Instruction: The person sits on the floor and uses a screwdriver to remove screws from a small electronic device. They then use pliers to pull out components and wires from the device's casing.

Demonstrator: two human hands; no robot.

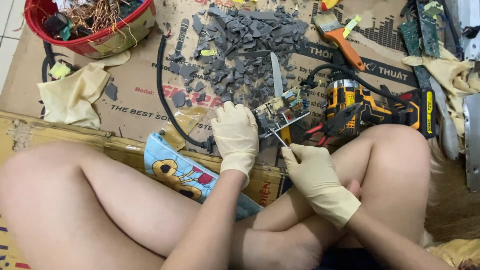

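Your left hand (235, 134) presses a small circuit board (280, 107) down on the cardboard (135, 95) — grip clamped on its near-left edge. Your right hand (315, 175), just near-right, pinches a thin metal tool (278, 138) against the board — grey plastic shards (245, 45) lie beyond.

A makeshift floor workshop for stripping old electronics, set up in a home: flattened cardboard (135, 95) covers the tiled floor (7, 30) in place of a bench. On it lie a heap of grey broken plastic shards (245, 45), a red basin (90, 40) of tangled copper wire, a yellow cordless drill (370, 107), a paintbrush (337, 32) and green circuit boards (422, 27).
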